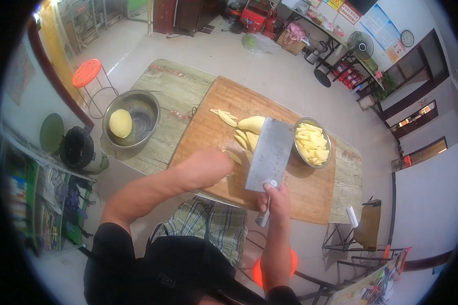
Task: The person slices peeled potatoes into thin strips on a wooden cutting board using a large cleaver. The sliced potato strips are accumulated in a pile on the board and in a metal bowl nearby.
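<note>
My right hand (276,200) grips the handle of a broad cleaver (271,156), its blade raised flat-side up over a wooden cutting board (305,196). Curled low over the board, my left hand (212,167) is beside a pale yellow slice (233,157); whether its hidden fingers hold anything I cannot tell. Left of the blade lie a larger peeled potato piece (252,124) and several slices (241,141), partly hidden by the cleaver. Thin offcuts (226,117) rest farther left. On the board's right side, a metal bowl (329,152) holds thick potato strips (311,143).
A steel basin (156,114) with a whole peeled potato (120,123) stands on the table (164,82), left of the board. Beyond it is a red stool (87,73). A black-lined bin (78,146) stands at left, a folding chair (368,225) at right.
</note>
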Demonstrator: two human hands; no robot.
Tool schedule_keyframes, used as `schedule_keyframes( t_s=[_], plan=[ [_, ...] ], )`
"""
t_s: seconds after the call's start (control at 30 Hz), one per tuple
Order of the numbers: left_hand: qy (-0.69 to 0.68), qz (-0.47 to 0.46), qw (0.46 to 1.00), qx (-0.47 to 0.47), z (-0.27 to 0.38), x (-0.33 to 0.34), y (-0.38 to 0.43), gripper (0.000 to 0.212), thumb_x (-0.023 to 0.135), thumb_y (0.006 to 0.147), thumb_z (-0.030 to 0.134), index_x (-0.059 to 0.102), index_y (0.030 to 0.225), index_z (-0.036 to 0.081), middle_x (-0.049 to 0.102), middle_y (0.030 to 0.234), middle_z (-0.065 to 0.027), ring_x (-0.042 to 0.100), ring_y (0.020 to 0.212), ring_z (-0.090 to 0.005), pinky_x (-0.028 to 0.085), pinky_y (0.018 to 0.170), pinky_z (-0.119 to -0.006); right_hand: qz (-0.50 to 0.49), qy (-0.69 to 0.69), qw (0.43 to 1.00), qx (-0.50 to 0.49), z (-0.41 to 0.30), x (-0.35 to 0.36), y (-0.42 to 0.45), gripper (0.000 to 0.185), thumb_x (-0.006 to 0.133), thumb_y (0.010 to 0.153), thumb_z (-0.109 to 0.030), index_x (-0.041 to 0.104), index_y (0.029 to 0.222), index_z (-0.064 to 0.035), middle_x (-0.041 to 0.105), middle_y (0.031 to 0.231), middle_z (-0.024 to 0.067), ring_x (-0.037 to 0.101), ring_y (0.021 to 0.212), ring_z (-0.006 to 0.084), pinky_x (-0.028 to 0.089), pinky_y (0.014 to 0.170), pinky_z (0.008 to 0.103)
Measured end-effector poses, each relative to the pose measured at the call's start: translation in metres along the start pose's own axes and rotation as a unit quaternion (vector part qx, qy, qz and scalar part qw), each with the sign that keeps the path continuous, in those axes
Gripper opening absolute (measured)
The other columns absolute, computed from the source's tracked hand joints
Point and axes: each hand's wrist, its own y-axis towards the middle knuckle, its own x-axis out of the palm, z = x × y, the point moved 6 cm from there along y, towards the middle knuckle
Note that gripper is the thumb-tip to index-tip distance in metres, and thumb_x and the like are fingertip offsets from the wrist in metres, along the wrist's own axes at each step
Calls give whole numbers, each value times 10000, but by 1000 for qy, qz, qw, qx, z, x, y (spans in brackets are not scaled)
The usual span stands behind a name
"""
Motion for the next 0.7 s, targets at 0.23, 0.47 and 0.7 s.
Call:
schedule_keyframes(
  t_s=[0.23,0.47,0.7],
  plan=[
    [-35,167,985,17,-1,-4,-11,117,698,882,65,691,982,4,700,977,-202,731,965,-396,609,828,-494,-6,24,1000,-13,5,-5,1,134,673,1049,-146,630,992,-33,575,635,55,537,445,172,441,415,318],
    [0,105,994,-31,-2,-2,-6,125,719,860,43,674,967,-3,696,983,-212,725,976,-399,614,830,-479,-7,29,999,-22,5,-5,1,134,675,1047,-142,629,986,-32,575,623,59,536,442,178,439,415,324],
    [-95,104,990,-19,-30,-12,-12,151,722,828,5,673,970,-3,694,951,-199,715,932,-413,574,794,-509,7,43,999,-21,4,-6,-1,134,660,1042,-134,619,965,-32,569,621,58,536,446,182,434,414,324]
  ],
)
